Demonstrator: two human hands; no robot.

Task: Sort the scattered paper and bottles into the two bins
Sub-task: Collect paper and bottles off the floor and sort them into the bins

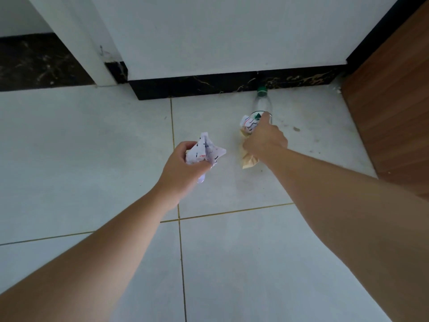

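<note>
My left hand [183, 168] is closed around a crumpled white paper [206, 152] with scribbles, held above the floor tiles. My right hand [264, 140] reaches farther forward and grips crumpled paper: a white scribbled piece [248, 123] sticks out above the fingers and a tan piece [248, 160] hangs below the wrist. Its fingertips touch a clear plastic bottle [262, 104] with a green cap, which lies on the floor against the black baseboard. Whether the fingers grip the bottle I cannot tell. No bin is in view.
A white wall with a black marbled baseboard [209, 86] runs across ahead. A wooden panel [390, 108] stands at the right. A white door frame [92, 54] rises at the upper left. Pale floor tiles [92, 147] with gold grout lines spread around both arms.
</note>
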